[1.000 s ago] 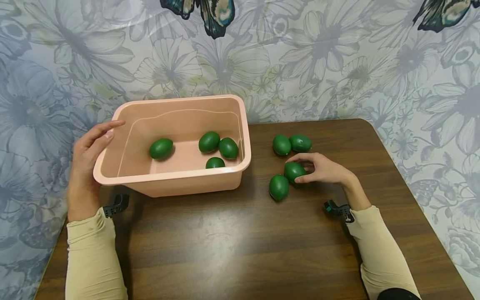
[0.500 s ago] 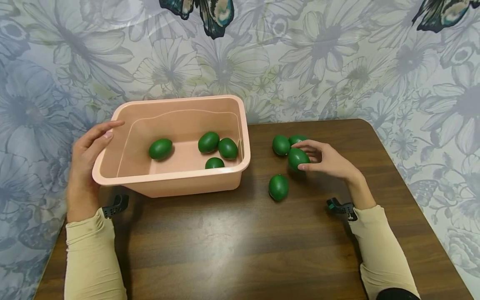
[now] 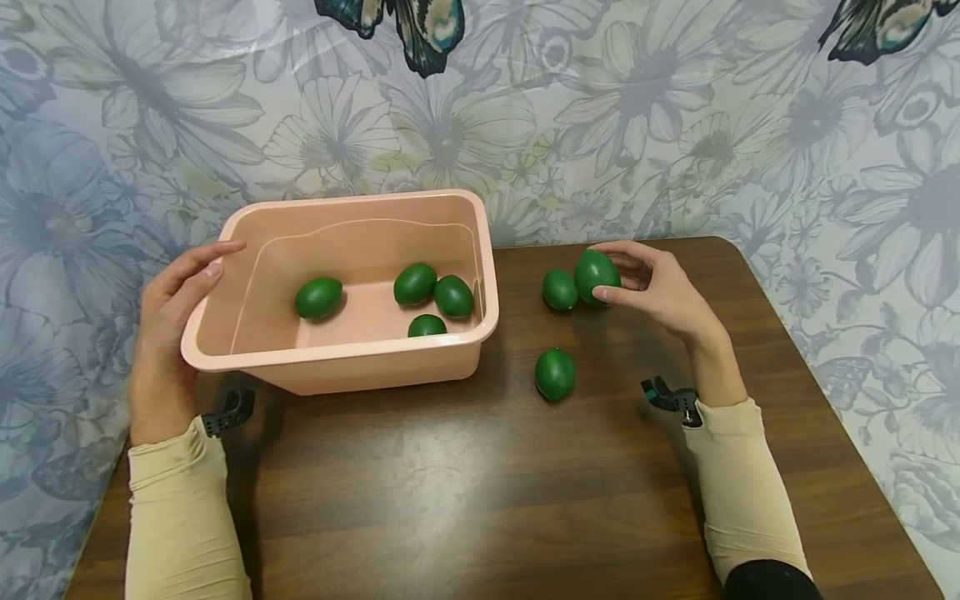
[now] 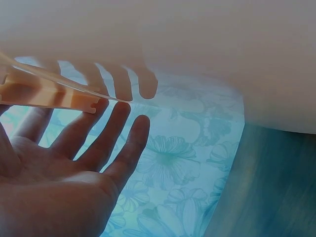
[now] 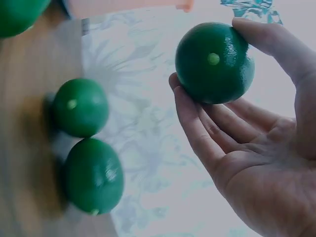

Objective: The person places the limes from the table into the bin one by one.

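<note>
My left hand [image 3: 172, 312] grips the left rim of a pink plastic bin [image 3: 360, 354], index finger and thumb over the edge. Its other fingers [image 4: 138, 136] lie under the rim by the outer wall. Several green limes [image 3: 318, 297] sit inside the bin. My right hand [image 3: 660, 292] pinches a lime [image 5: 212, 64] between thumb and fingertips, above the table. Below it, two limes lie side by side: one lime [image 5: 80, 107] also shows in the head view, while the other lime [image 5: 94, 175] is hidden there by the held one. Another lime [image 3: 555, 375] lies nearer the front.
The brown wooden table [image 3: 450, 500] stands against a wall [image 3: 675, 125] with a floral pattern. The bin takes up the back left, its right end close to the limes.
My right hand has lifted a lime from beside the front one and moved it backward over the rear pair. The left hand and the bin have stayed in place.
</note>
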Available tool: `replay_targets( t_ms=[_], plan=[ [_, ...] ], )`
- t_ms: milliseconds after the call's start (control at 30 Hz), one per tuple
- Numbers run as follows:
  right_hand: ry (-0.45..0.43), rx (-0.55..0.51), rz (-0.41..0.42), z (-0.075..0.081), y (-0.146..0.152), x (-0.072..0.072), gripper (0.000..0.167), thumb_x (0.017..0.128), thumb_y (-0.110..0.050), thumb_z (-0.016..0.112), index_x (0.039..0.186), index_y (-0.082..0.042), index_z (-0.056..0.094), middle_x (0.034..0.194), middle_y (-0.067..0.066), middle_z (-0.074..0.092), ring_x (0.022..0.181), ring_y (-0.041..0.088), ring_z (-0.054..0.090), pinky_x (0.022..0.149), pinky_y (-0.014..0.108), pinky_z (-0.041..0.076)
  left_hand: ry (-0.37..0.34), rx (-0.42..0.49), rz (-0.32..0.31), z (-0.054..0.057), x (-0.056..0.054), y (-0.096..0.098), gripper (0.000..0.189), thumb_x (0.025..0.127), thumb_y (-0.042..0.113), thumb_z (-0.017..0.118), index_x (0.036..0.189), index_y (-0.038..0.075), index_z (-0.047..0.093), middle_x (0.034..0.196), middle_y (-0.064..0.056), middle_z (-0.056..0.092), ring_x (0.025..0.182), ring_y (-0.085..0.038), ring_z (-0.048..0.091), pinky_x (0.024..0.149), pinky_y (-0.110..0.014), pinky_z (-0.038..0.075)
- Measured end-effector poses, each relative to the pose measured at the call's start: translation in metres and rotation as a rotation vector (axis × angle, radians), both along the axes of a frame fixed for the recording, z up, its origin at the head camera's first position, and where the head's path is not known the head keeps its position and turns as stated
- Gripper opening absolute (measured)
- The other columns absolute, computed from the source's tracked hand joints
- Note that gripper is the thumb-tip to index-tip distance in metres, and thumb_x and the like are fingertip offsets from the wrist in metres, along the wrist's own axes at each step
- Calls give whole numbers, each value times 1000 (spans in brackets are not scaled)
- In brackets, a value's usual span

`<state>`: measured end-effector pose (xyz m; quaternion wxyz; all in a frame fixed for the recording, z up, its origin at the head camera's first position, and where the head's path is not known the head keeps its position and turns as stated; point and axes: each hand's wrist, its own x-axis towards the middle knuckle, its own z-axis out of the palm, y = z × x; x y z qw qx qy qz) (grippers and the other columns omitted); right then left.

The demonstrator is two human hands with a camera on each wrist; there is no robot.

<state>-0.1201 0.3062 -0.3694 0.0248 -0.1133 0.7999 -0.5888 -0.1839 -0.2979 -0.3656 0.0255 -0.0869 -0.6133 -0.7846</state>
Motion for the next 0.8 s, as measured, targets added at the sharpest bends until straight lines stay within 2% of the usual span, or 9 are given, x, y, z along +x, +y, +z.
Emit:
replay_targets(
  t_ms=[267,433,667,800],
  plan=[
    [51,-115,-47,20,-23,-13,53,93,-6,81,143,-8,63,132,7,71,116,19,72,96,26,58,51,-21,-4,0,-2,-1,41,105,6,60,142,-11,58,144,-14,62,123,-21,63,93,-22,57],
    [105,-154,-59,31,-39,-22,53,90,-5,82,140,-7,65,130,8,73,117,20,71,97,26,58,57,-32,5,-1,-3,2,41,105,7,60,142,-11,58,143,-14,63,124,-21,63,93,-22,57],
    [203,-218,-46,37,-61,-36,52,88,-1,82,138,-6,67,128,8,74,117,22,71,101,28,56,46,-20,3,1,-2,3,40,106,6,58,143,-11,58,146,-14,61,128,-22,61,96,-22,56],
    [223,-267,-43,39,-73,-42,52,88,-1,83,137,-6,68,125,10,75,112,24,73,97,29,58,59,-17,3,1,-1,2,40,106,4,57,143,-11,57,144,-14,63,127,-22,61,96,-23,55]
  ],
)
